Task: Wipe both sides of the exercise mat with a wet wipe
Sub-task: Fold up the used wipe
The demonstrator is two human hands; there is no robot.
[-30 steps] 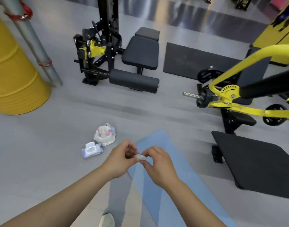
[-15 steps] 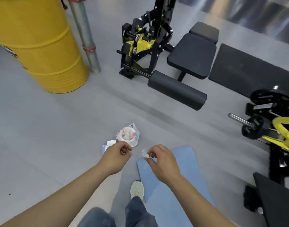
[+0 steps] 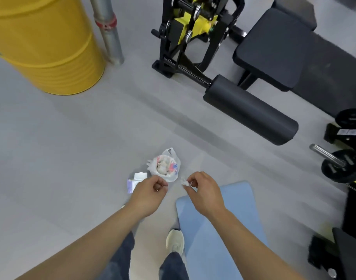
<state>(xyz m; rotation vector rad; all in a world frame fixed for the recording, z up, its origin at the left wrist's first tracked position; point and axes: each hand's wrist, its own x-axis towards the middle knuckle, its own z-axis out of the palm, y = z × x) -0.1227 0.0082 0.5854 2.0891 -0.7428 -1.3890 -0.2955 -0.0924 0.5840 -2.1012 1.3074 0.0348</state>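
A light blue exercise mat (image 3: pixel 229 229) lies flat on the grey floor at the lower right, one rounded end toward the machines. My right hand (image 3: pixel 203 193) hovers over the mat's left corner and pinches a small crumpled white wet wipe (image 3: pixel 185 182) at its fingertips. My left hand (image 3: pixel 150 194) hangs beside it with its fingers curled and nothing in them. A pack of wet wipes (image 3: pixel 135 181) with its white lid raised lies on the floor, partly hidden by my left hand.
A white plastic bag (image 3: pixel 165 165) holding crumpled wipes sits just beyond my hands. A yellow drum (image 3: pixel 46 45) and a steel pole (image 3: pixel 108 31) stand far left. Black and yellow gym machines (image 3: pixel 251 77) fill the far right. My shoe (image 3: pixel 174 242) stands beside the mat.
My hands were together on the wipe; they have parted and the right hand alone holds it. The view has swung left and down, bringing bag and pack closer to my hands.
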